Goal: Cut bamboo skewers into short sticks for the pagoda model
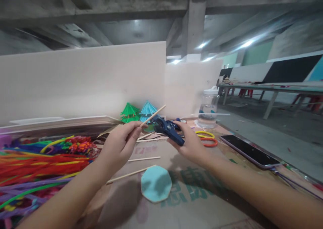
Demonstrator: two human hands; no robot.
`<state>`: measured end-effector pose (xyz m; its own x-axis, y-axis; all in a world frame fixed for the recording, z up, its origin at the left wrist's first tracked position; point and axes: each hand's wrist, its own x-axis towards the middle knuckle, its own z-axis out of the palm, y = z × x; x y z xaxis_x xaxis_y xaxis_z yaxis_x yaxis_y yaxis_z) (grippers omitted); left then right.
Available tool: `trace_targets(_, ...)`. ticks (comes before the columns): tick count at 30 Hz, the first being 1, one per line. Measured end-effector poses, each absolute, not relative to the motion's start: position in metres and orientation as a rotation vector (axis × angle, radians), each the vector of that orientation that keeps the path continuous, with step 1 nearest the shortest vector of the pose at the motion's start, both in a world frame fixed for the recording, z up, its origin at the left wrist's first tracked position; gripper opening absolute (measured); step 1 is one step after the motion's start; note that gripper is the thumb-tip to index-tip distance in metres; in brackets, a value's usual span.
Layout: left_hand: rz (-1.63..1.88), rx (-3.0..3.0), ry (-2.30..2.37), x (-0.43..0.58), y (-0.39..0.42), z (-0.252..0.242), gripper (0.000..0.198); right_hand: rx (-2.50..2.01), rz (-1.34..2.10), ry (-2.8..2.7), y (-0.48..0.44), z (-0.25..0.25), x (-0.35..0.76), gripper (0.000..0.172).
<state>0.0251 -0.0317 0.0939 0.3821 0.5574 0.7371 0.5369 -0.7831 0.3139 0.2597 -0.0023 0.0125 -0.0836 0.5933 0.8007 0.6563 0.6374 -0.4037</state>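
Note:
My left hand (pixel 123 138) pinches a thin wooden stick (pixel 156 113), which slants up to the right over the board. Wrapped round the handles of a dark blue hand cutter (pixel 168 128) is my right hand (pixel 188 143). The cutter's head points left, close to the stick; I cannot tell whether they touch. Below the hands lies a light blue octagonal piece (pixel 156 183) with a pale edge. Two more wooden sticks lie beside it, a short stick (pixel 144 159) and a longer stick (pixel 128 175).
Colourful pipe cleaners (pixel 47 165) are heaped at the left. Behind the hands stand a green tree-shaped craft (pixel 129 112) and a blue tree-shaped craft (pixel 148 109). Scissors (pixel 209 142), a phone (pixel 248 151) and a water bottle (pixel 208 107) are to the right. Printed cardboard (pixel 121 208) covers the tabletop.

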Motion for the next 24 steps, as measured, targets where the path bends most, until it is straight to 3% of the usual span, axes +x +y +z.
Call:
trace_targets(12,1.182,2.825,0.961,0.023,-0.029,0.092,0.029,-0.769,-0.403,-1.767,-0.003,0.023,0.269,0.042)
trace_targets(24,1.18,2.858,0.914,0.018,-0.026,0.094,0.027,-0.769,-0.346,-1.753,-0.007,0.025,0.269,0.041)
